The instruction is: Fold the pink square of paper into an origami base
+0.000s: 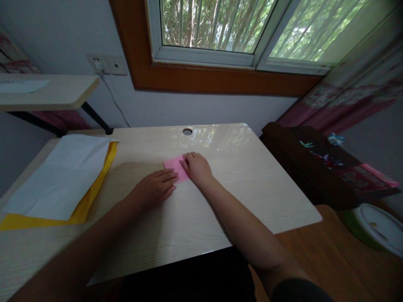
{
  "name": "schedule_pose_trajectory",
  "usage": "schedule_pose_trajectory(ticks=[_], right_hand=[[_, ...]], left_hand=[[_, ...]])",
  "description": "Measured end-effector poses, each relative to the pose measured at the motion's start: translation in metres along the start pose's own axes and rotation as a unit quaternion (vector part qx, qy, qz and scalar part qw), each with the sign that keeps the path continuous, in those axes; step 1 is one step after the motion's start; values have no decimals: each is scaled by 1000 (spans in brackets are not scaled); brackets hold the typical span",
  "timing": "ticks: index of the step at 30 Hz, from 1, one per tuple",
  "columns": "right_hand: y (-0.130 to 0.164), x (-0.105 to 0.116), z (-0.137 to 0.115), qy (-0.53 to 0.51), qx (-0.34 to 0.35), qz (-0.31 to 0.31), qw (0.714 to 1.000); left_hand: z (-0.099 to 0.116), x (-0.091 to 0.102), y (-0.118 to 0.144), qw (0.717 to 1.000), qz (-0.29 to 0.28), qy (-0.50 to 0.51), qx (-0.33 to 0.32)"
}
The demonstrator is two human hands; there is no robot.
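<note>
At the bottom of the frame, nearest me, the person's dark clothing (189,277) meets the front edge of a pale desk (252,188), and both bare forearms reach over it toward the centre. There, a small pink paper (171,165) lies flat on the desktop between the hands. The left hand (157,188) is laid out nearly flat, fingers extended, their tips resting on the paper's near part without gripping; it looks like pressure meant to keep the sheet from sliding. The right hand (197,167) sits over the paper's right side, fingers loosely bent; I can't tell whether it pinches the edge or merely presses it, though together the hands seem to pin the piece from two sides. At left, a large white sheet (63,172) overlaps a yellow sheet (85,205), perhaps set aside to leave working room at the centre. Past the hands, a round hole (187,131) opens near the desk's back edge, probably for cables. In the upper left, a white cord (113,98) hangs from a plug at the wall sockets (107,64). Farthest off, across the top, a window (214,25) looks out on greenery.
</note>
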State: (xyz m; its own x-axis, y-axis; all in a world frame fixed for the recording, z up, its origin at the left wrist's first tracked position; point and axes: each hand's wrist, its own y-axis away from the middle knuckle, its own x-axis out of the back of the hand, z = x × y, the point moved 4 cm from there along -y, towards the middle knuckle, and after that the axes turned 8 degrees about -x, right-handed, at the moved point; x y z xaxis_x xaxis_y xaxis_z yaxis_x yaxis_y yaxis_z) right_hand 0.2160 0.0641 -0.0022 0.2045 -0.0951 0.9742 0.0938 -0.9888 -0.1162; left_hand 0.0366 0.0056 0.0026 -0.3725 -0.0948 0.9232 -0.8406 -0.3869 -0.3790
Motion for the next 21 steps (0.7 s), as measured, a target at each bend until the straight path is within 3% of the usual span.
schedule_pose_trajectory(ticks=[5,9,21], right_hand=[[-3,4,16,0,-47,-1,999],[-3,5,23,-4,-61,0,998],[-2,3,22,30,-28,7,999]], left_hand=[[-8,-16,-17,1000,16,-27,1],[-8,-18,-14,999,27,-20,10],[-10,10,7,996,-25,81,-5]])
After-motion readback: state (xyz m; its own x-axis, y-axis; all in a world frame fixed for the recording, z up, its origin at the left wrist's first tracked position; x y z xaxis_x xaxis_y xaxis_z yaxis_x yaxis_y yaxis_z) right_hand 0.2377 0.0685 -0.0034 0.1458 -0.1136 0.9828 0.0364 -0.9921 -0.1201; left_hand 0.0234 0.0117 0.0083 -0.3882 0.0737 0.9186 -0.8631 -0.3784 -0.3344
